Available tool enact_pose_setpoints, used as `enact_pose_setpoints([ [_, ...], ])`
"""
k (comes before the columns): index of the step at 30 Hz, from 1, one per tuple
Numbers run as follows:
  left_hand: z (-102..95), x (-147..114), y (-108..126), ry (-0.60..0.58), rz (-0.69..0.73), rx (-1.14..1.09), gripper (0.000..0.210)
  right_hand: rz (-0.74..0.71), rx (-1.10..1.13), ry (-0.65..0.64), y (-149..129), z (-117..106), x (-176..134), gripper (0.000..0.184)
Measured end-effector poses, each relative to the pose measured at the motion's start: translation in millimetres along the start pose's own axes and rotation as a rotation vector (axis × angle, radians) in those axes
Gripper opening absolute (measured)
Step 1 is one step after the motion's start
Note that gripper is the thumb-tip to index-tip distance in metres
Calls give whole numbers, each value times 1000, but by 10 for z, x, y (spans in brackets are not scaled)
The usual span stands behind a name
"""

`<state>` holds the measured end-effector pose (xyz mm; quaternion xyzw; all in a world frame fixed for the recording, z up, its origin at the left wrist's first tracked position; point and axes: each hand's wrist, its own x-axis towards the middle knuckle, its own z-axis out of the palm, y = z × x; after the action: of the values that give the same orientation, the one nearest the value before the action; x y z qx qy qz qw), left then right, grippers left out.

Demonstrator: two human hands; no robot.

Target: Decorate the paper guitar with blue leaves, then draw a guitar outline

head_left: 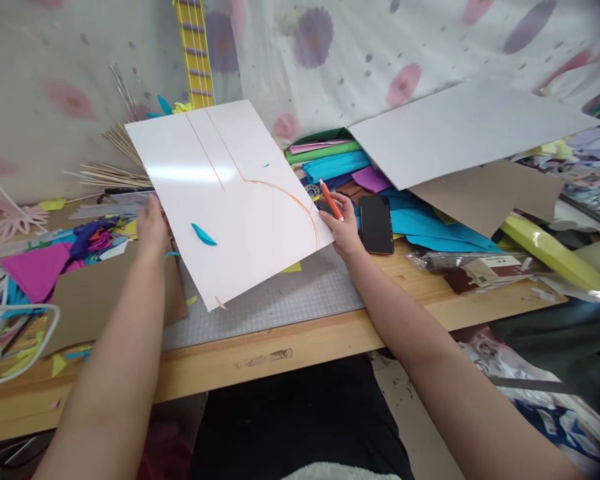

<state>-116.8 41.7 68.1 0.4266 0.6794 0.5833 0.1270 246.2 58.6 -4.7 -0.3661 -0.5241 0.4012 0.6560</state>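
Observation:
A large white board (230,220) is tilted up off the table between my two hands. Thin brown-orange lines run from its top edge, and a curved orange stroke sweeps towards its right corner. My left hand (153,228) grips the left edge, its fingers partly hidden behind it. At the right edge, my right hand (343,225) pinches the board and also holds an orange pencil (331,199), its tip pointing up and away from the surface. A blue paper scrap (204,235) lies on the board, and a small pink scrap (221,303) is at its lower corner.
Under the board is a grey cutting mat (265,313) on the wooden table (305,347). A black phone (377,225) lies beside my right hand. Coloured paper (335,165) and another white board (470,133) are at the back right. Scraps and brown cardboard (100,293) crowd the left.

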Motion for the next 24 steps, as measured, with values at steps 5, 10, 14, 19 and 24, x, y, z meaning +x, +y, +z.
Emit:
enact_pose_setpoints([
  [5,120,-217,-238,19,-174,-222,35,33,-15,-59,7,6,-59,43],
  [10,79,-219,-406,-47,-134,-203,37,22,-29,-177,-45,-69,-44,41],
  [14,57,-258,-411,16,-94,-207,22,-51,45,-108,-251,-78,26,36],
  [19,24,-316,-358,-46,-29,-219,18,-58,117,-84,-606,100,174,25],
  [24,-15,-367,-314,-79,27,-132,21,-70,44,-194,-645,533,262,31],
])
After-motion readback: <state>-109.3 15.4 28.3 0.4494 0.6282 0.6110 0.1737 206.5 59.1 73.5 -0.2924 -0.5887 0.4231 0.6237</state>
